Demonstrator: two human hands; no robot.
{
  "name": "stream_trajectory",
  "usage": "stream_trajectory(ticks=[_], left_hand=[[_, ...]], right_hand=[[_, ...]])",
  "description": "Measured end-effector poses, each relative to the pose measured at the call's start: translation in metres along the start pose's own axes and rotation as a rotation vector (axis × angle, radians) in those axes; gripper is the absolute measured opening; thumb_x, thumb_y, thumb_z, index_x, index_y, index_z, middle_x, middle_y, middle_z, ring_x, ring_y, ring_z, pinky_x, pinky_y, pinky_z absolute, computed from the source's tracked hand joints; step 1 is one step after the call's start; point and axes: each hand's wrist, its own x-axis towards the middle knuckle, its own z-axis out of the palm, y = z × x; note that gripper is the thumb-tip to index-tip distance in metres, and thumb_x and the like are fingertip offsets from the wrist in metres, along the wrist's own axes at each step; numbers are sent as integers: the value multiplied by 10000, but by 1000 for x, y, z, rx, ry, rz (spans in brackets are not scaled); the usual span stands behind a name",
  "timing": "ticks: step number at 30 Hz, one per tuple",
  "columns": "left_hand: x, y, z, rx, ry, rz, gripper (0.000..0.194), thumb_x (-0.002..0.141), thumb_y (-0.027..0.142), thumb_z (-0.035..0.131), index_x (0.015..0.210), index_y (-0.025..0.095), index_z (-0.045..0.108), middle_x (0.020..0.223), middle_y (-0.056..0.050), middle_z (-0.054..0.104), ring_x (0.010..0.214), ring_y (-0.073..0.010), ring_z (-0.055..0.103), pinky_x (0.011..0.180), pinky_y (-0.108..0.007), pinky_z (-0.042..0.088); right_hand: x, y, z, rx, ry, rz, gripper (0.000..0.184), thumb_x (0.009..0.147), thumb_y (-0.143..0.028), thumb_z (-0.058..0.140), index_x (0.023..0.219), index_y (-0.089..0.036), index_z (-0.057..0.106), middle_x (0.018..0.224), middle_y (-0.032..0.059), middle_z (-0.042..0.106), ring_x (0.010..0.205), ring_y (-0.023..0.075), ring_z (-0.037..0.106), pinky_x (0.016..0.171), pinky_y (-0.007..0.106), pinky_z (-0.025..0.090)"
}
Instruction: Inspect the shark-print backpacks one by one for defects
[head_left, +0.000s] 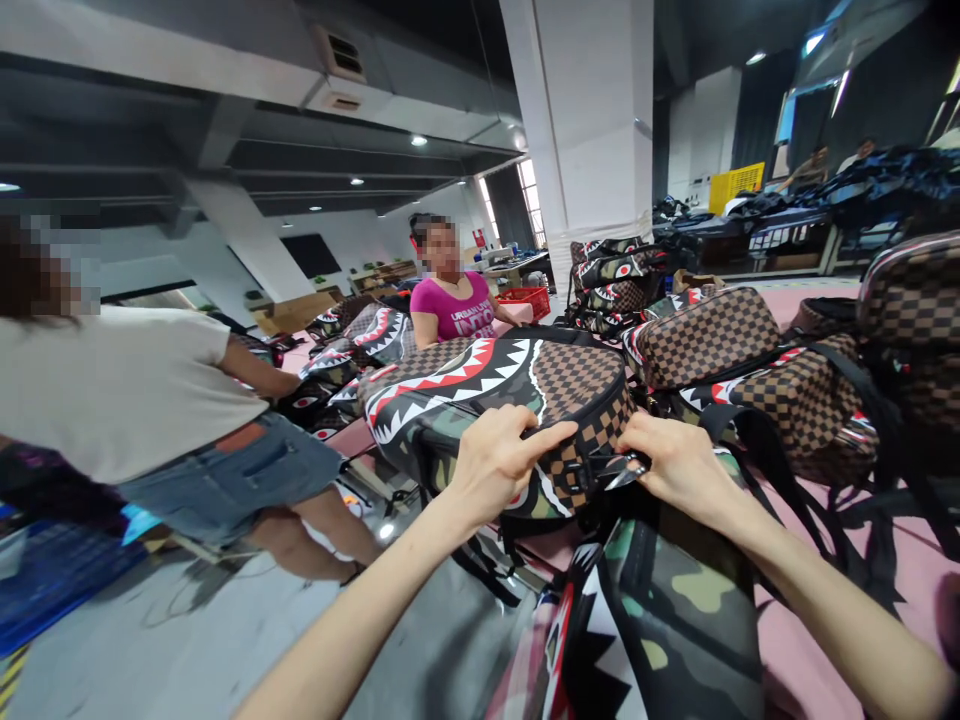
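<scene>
A backpack (pixel 581 385) with a brown-and-black check, camouflage panels and a shark-mouth print lies on its side before me. My left hand (pixel 499 455) grips its near side, index finger stretched along the black-piped edge and the other fingers curled, partly hidden. At the bag's right end, my right hand (pixel 671 460) is closed around small scissors (pixel 624 472), whose metal blades point left beneath the fingers. Its thumb and forefinger also touch the checked edge. Directly below lies a second backpack (pixel 675 590) with camouflage and shark teeth.
More checked bags (pixel 705 335) with loose black straps crowd the pink tabletop (pixel 802 640) on the right. One person in a pink shirt (pixel 454 305) faces me across the table; another in a white shirt (pixel 120 390) stands at left. A pillar (pixel 592 120) rises behind.
</scene>
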Motion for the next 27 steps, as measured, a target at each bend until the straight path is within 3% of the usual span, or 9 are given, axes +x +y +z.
stream_trajectory(ticks=[4, 8, 13, 17, 22, 27], left_hand=[[9, 8, -2, -20, 5, 129, 187, 882, 222, 523, 1007, 280, 651, 955, -41, 607, 928, -184, 527, 755, -318, 385], [15, 19, -4, -26, -32, 257, 228, 929, 169, 421, 893, 214, 642, 997, -33, 643, 1067, -189, 513, 786, -327, 366], [15, 31, 3, -41, -97, 253, 271, 931, 121, 366, 806, 139, 607, 894, -59, 625, 1037, -189, 538, 780, -313, 391], [9, 34, 10, -89, -117, 209, 274, 927, 123, 352, 816, 127, 602, 900, -85, 608, 1101, -222, 504, 838, -334, 416], [2, 35, 12, -102, -60, 233, 306, 922, 114, 340, 799, 156, 617, 882, -74, 611, 1132, -207, 499, 884, -358, 415], [2, 36, 10, -112, -44, 210, 273, 906, 107, 379, 787, 169, 616, 874, -57, 613, 1139, -199, 504, 914, -361, 390]], right_hand=[[-8, 0, 7, 155, -40, -17, 163, 794, -89, 496, 739, -185, 616, 721, 7, 595, 702, 144, 566, 620, 237, 363], [-11, -2, 11, 158, -29, -15, 154, 790, -85, 511, 758, -186, 623, 748, 7, 606, 709, 145, 565, 618, 248, 348], [-16, 0, 9, 181, -53, 46, 62, 813, -189, 607, 859, -214, 640, 832, 8, 629, 781, 163, 594, 662, 257, 388], [-23, 0, 2, 126, -20, 29, 329, 796, -325, 672, 1067, -193, 540, 1009, 59, 608, 898, 217, 564, 755, 324, 408], [-26, 2, 7, 31, 48, -141, 71, 879, -223, 560, 918, -164, 552, 874, 69, 601, 804, 206, 512, 709, 329, 369], [-20, 5, 13, 43, 117, -249, 114, 916, -256, 518, 900, -161, 580, 853, 59, 622, 788, 186, 508, 686, 322, 334]])
